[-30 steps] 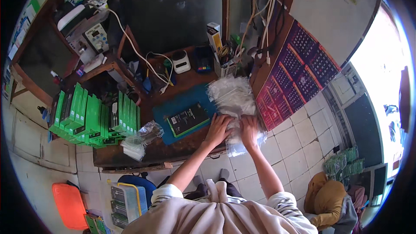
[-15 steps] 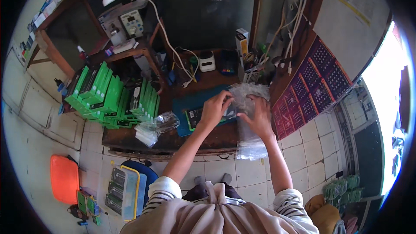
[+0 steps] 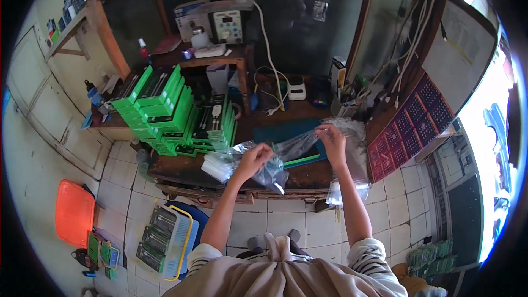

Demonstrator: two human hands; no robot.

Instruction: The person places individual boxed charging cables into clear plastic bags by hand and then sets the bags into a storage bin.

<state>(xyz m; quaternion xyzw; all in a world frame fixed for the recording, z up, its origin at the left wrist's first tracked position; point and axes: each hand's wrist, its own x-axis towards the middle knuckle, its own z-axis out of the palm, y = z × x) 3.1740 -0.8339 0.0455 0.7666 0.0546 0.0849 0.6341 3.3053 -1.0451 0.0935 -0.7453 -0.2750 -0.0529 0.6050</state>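
A clear plastic bag [image 3: 298, 146] is stretched between my two hands above the workbench. My right hand [image 3: 334, 144] pinches its upper right end. My left hand [image 3: 254, 160] is closed at the other end, lower and further left. Beneath the bag, a black and green box [image 3: 301, 160] lies on a blue mat [image 3: 267, 133], partly hidden. Loose clear bags [image 3: 220, 166] lie under and beside my left hand at the bench's front edge. Another pile of clear bags [image 3: 355, 154] sits just right of my right hand and hangs over the edge.
Tall stacks of green and black boxes [image 3: 165, 113] stand on the bench at left. Behind are a white device [image 3: 296, 89], a holder of tools [image 3: 344, 107] and hanging cables. A basket of boxes [image 3: 175, 242] and an orange lid [image 3: 75, 213] are on the floor.
Both hands were together at the right bag pile. My left hand has moved left and nearer, drawing a bag out between the hands. The whole view has shifted.
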